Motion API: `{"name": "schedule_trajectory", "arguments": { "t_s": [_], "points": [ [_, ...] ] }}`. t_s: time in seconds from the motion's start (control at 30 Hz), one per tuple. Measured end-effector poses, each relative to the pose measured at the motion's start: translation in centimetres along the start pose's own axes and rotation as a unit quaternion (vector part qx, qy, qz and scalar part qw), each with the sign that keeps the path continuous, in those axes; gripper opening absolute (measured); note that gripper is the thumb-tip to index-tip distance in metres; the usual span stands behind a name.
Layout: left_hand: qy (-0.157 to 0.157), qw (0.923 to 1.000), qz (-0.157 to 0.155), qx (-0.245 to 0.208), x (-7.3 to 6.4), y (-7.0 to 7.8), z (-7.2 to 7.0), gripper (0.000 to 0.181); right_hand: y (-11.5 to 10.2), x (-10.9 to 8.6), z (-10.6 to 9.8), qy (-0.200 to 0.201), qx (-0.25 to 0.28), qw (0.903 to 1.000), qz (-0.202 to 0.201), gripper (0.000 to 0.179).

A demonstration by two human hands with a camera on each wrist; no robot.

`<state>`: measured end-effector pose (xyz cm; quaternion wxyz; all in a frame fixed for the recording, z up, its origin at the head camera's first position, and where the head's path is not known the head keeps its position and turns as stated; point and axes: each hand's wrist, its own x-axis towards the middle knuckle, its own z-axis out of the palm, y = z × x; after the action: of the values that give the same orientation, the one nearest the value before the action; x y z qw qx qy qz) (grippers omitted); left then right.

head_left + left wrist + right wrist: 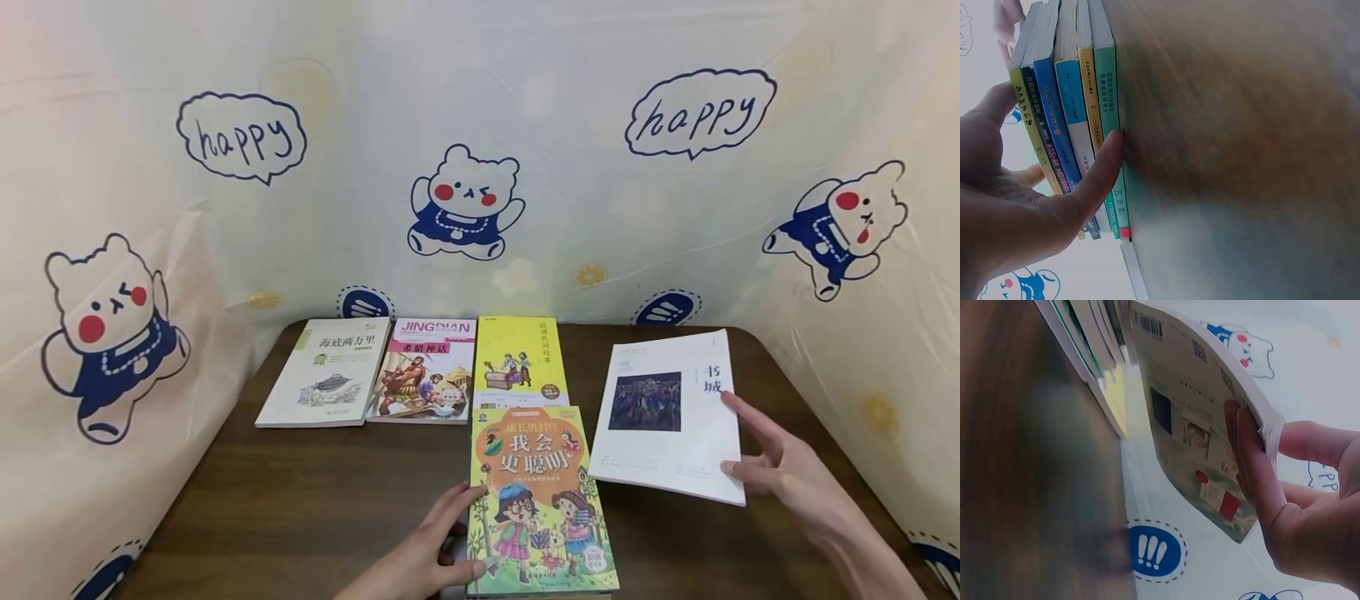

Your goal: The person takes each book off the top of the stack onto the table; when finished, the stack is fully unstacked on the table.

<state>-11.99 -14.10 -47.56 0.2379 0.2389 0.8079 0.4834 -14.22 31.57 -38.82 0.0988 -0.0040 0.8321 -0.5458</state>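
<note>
My right hand (787, 471) grips the right edge of a thin white magazine (660, 458) with a dark square picture. In the right wrist view, fingers lie against its back cover (1172, 444), and the magazine is held up off the table, bending slightly. My left hand (427, 542) touches the left side of a stack of books topped by a colourful cartoon children's book (540, 500). In the left wrist view, its digits rest along the book spines (1054, 125), one by the yellow top book and one by the green bottom book (1107, 81).
Along the table's back lie a white paperback (330, 375), a pink-and-white paperback (423, 367) and a yellow book (517, 354), side by side. The front stack overlaps the yellow book in the head view. A patterned cloth (465, 83) surrounds the dark wooden table (315, 500).
</note>
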Motion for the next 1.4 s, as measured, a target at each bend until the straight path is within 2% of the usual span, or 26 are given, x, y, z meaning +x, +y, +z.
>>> {"name": "schedule_trajectory", "arguments": {
  "t_s": [0.13,0.43,0.7,0.93,1.17,1.4],
  "points": [
    [0.005,1.0,-0.003,0.005,0.0,0.0,0.1,0.072,-0.3,0.5,-0.6,0.008,-0.013,0.9999,-0.005,0.09],
    [0.005,1.0,-0.007,0.004,0.0,0.3,0.1,0.071,-1.0,1.2,-0.1,0.021,-0.071,0.9973,-0.003,0.09],
    [-0.001,1.0,-0.003,-0.001,-0.1,0.4,0.2,0.069,-0.5,2.5,0.2,0.036,-0.096,0.9947,0.008,0.088],
    [0.004,1.0,-0.005,0.006,-0.2,0.5,0.2,0.07,0.2,4.8,0.2,0.032,-0.116,0.9927,0.01,0.086],
    [0.005,0.9999,-0.007,0.009,-0.3,0.6,0.1,0.071,0.6,7.6,-0.4,0.017,-0.112,0.9935,0.014,0.085],
    [0.002,1.0,-0.009,0.002,-0.3,0.6,0.1,0.07,0.2,9.9,-0.5,0.011,-0.162,0.9865,0.017,0.083]
  ]
}}
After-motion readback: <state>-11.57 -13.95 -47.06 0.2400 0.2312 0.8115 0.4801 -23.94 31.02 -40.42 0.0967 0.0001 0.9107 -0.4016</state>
